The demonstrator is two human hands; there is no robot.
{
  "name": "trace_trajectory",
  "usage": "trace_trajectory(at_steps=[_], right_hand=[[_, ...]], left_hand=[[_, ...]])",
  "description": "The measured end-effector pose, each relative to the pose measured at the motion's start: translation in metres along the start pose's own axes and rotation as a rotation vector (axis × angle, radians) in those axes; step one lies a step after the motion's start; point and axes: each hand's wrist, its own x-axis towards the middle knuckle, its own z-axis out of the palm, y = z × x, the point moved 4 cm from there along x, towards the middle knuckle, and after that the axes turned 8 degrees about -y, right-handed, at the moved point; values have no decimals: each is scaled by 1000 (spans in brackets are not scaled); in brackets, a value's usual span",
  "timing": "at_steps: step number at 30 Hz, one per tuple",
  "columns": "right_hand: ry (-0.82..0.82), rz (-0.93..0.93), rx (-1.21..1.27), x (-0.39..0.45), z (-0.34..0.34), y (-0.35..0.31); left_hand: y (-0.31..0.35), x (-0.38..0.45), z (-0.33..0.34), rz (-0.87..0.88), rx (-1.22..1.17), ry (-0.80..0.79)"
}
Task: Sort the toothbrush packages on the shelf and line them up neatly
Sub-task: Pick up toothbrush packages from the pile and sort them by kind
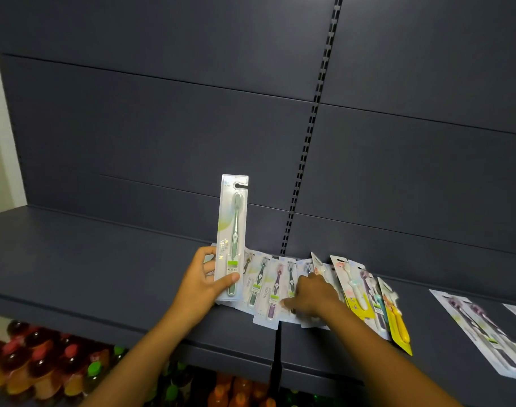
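My left hand grips the lower end of a green toothbrush package and holds it upright above the dark grey shelf. Beside it, several toothbrush packages lie overlapping in a row on the shelf. My right hand rests on the middle of that row, fingers curled among the packages; whether it grips one I cannot tell. Further right lie yellow-backed packages, partly stacked and tilted.
Two larger white packages lie flat at the far right of the shelf. The slotted upright divides the dark back panel. Below the shelf's front edge stand rows of bottled drinks with red and green caps.
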Motion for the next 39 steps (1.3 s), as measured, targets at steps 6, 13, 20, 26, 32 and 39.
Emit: trace_trajectory(at_steps=[6, 13, 20, 26, 32, 39], right_hand=[[39, 70, 56, 4, 1, -8], [116, 142, 334, 6, -9, 1], [162, 54, 643, 3, -27, 28], [237, -46, 893, -24, -37, 52], [345, -133, 1153, -56, -44, 93], [486, -247, 1219, -119, -59, 175]], left_hand=[[-3, -2, -10, -11, -3, 1], [-3, 4, -13, -14, 10, -12], [-7, 20, 8, 22, 52, -36], [-10, 31, 44, 22, 26, -77], [6, 26, 92, 94, 31, -121], [38, 6, 189, 176, -41, -242]])
